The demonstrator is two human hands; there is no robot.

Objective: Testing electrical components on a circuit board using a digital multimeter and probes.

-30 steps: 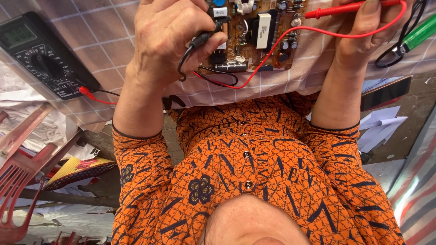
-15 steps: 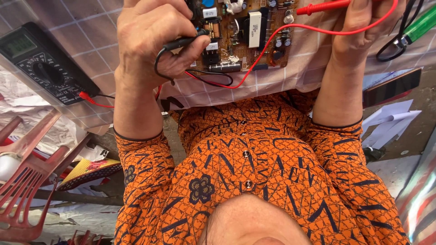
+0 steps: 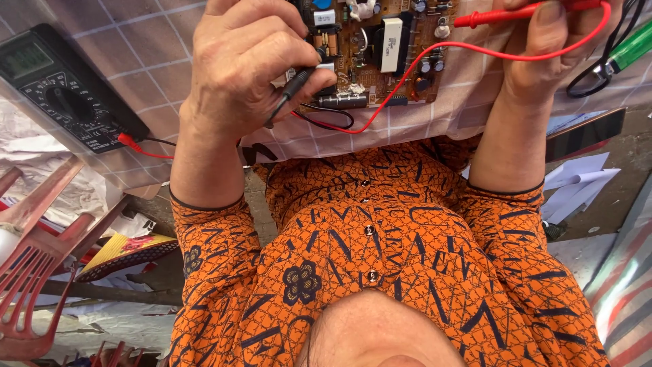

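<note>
1. Circuit board [image 3: 380, 54]: I see it flat on checked cloth [image 3: 170, 81], top centre, betw. both hands
2. L hand [image 3: 251, 75]: clenched on black probe [image 3: 293, 87], tip at board
3. R hand [image 3: 550, 47]: pinching red probe [image 3: 509, 13] over board's R edge
4. Multimeter [image 3: 61, 88]: far L on cloth, apart from board

The scene is seen from one head-worn camera, pointed steeply down and close, so the orange shirt [image 3: 380, 258] fills the near half and the table [image 3: 136, 41] lies far.
</note>
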